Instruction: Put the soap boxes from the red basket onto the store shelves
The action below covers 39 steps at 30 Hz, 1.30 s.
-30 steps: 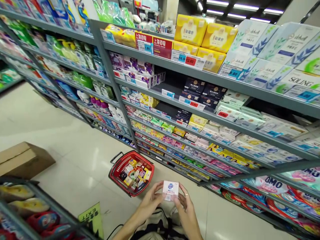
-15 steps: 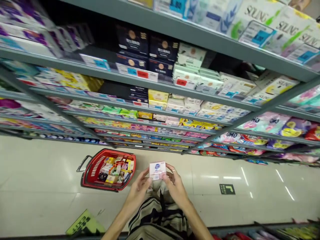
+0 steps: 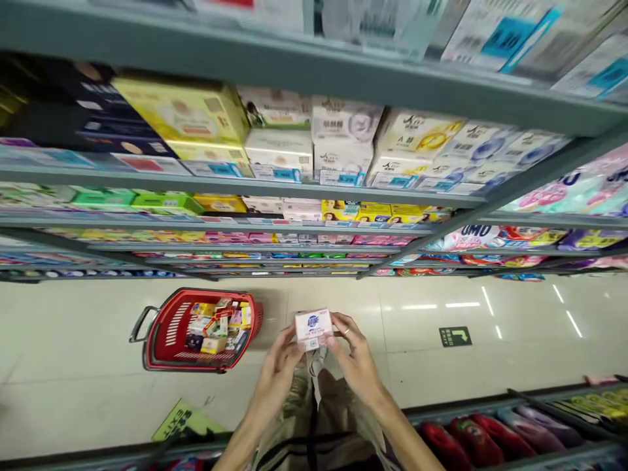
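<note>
Red basket [image 3: 167, 343] on the floor's got a jumble of small boxes [image 3: 218, 325] bunched toward its right end — yellow, white, a dark one too. Both hands, left [image 3: 280, 361] and right [image 3: 354, 348], have fingers curled in on a small white box [image 3: 314, 327], pinching its sides, over the floor right of the basket.

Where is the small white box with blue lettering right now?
The white box is below centre in the head view, held between the left hand and right hand, to the right of the red shopping basket.
</note>
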Tool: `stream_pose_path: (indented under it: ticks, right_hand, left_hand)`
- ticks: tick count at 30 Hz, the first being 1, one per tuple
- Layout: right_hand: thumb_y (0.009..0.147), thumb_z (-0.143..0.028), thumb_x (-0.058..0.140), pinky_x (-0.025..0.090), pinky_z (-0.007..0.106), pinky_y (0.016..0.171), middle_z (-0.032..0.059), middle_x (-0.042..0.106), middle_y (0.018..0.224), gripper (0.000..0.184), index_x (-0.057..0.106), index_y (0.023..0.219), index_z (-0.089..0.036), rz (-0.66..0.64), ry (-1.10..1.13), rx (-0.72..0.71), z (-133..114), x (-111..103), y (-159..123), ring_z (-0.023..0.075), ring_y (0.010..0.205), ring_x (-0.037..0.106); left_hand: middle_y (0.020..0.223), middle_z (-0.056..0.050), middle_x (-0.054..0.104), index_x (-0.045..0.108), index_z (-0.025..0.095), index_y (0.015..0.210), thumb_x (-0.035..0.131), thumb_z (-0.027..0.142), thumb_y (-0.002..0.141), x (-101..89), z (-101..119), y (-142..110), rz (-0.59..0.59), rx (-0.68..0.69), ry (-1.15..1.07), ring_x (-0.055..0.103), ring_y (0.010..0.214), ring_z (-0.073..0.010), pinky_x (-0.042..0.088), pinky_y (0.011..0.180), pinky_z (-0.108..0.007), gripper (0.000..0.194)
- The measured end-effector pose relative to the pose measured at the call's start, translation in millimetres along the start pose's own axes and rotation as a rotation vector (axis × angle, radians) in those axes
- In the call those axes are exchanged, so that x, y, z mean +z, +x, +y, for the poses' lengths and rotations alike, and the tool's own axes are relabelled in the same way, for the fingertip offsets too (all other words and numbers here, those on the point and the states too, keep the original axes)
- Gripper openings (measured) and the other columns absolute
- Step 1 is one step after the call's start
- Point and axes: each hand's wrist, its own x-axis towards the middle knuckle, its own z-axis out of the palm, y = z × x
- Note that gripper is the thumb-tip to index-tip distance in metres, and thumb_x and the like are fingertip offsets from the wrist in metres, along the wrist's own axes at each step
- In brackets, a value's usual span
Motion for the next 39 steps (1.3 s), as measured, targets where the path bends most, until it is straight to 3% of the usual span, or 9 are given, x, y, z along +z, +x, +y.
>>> stream_pose_path:
  ticks: [3, 7, 11, 13, 15, 21, 27, 33, 39]
  right_hand:
    - [0.1, -0.047, 0.066, 0.05, 0.039, 0.111, 0.0064, 0.059, 0.129, 0.046, 0.065, 0.144, -0.036, 0.088, -0.039, 0.014, 28.4, -4.7, 17.3, 0.022, 0.124, 0.06]
    - [0.101, -0.045, 0.064, 0.051, 0.038, 0.107, 0.0057, 0.056, 0.124, 0.049, 0.059, 0.149, -0.038, 0.135, -0.06, -0.036, 60.7, -7.6, 48.9, 0.0203, 0.119, 0.06]
    - [0.101, -0.043, 0.066, 0.049, 0.039, 0.112, 0.0066, 0.057, 0.129, 0.047, 0.062, 0.147, -0.037, 0.175, -0.047, -0.079, 77.6, -10.9, 84.2, 0.0217, 0.127, 0.057]
    - [0.1, -0.043, 0.067, 0.049, 0.039, 0.113, 0.007, 0.057, 0.131, 0.046, 0.064, 0.146, -0.036, 0.193, -0.035, -0.099, 81.6, -13.2, 99.6, 0.0224, 0.13, 0.057]
    - [0.1, -0.043, 0.067, 0.05, 0.039, 0.113, 0.007, 0.058, 0.132, 0.045, 0.065, 0.145, -0.036, 0.198, -0.04, -0.115, 84.2, -15.7, 112.3, 0.0225, 0.13, 0.058]
    - [0.1, -0.035, 0.068, 0.05, 0.045, 0.118, 0.0065, 0.064, 0.138, 0.047, 0.063, 0.146, -0.037, 0.188, -0.073, -0.19, 91.9, -19.0, 139.9, 0.0229, 0.131, 0.063]
    - [0.1, -0.03, 0.067, 0.049, 0.048, 0.12, 0.0079, 0.071, 0.14, 0.04, 0.069, 0.14, -0.031, 0.289, -0.277, -0.335, 94.7, -20.3, 171.3, 0.0245, 0.134, 0.064]
    - [0.102, -0.027, 0.064, 0.058, 0.04, 0.11, 0.0094, 0.075, 0.13, 0.033, 0.074, 0.133, -0.026, 0.405, -0.428, -0.523, 98.0, -21.5, 205.3, 0.0222, 0.121, 0.072]
    - [0.103, -0.026, 0.061, 0.059, 0.044, 0.111, 0.0076, 0.076, 0.131, 0.034, 0.073, 0.135, -0.027, 0.432, -0.462, -0.623, 109.9, -20.5, 228.6, 0.023, 0.122, 0.072]
  left_hand:
    - [0.132, -0.011, 0.075, 0.067, 0.022, 0.13, 0.072, 0.058, 0.091, 15.9, 0.4, 28.9, -0.065, 0.016, 0.015, 0.07, 0.123, -0.0306, 0.057, 0.105, -0.041, 0.053]
    - [0.134, -0.009, 0.074, 0.065, 0.025, 0.131, 0.065, 0.057, 0.096, 30.7, -2.1, 70.7, -0.107, 0.058, 0.034, 0.067, 0.129, -0.0273, 0.057, 0.107, -0.039, 0.048]
    - [0.13, -0.01, 0.075, 0.065, 0.024, 0.134, 0.063, 0.06, 0.097, 38.4, -5.8, 109.2, -0.051, 0.093, 0.078, 0.074, 0.109, -0.0244, 0.06, 0.099, -0.038, 0.052]
    - [0.134, -0.012, 0.071, 0.065, 0.021, 0.136, 0.063, 0.06, 0.096, 41.1, -5.7, 126.4, -0.035, 0.131, 0.108, 0.075, 0.099, -0.0231, 0.063, 0.086, -0.035, 0.056]
    - [0.14, -0.013, 0.067, 0.066, 0.02, 0.136, 0.065, 0.058, 0.096, 42.7, -4.6, 141.6, -0.05, 0.189, 0.111, 0.074, 0.104, -0.0239, 0.063, 0.08, -0.032, 0.055]
    - [0.147, -0.01, 0.063, 0.069, 0.026, 0.138, 0.064, 0.044, 0.101, 40.0, -8.8, 177.4, -0.085, 0.455, 0.202, 0.059, 0.138, -0.0264, 0.049, 0.118, -0.04, 0.042]
    - [0.139, -0.011, 0.06, 0.069, 0.026, 0.14, 0.067, 0.05, 0.098, 37.7, -12.3, 213.2, 0.04, 0.626, 0.352, 0.061, 0.132, -0.025, 0.056, 0.11, -0.039, 0.048]
    - [0.142, -0.012, 0.062, 0.065, 0.029, 0.145, 0.061, 0.051, 0.101, 41.9, -2.5, 242.0, 0.029, 0.762, 0.384, 0.06, 0.132, -0.0265, 0.053, 0.112, -0.047, 0.049]
    - [0.145, -0.013, 0.062, 0.064, 0.026, 0.146, 0.061, 0.05, 0.101, 45.0, 2.1, 263.4, 0.048, 0.836, 0.384, 0.06, 0.134, -0.0272, 0.053, 0.111, -0.045, 0.051]
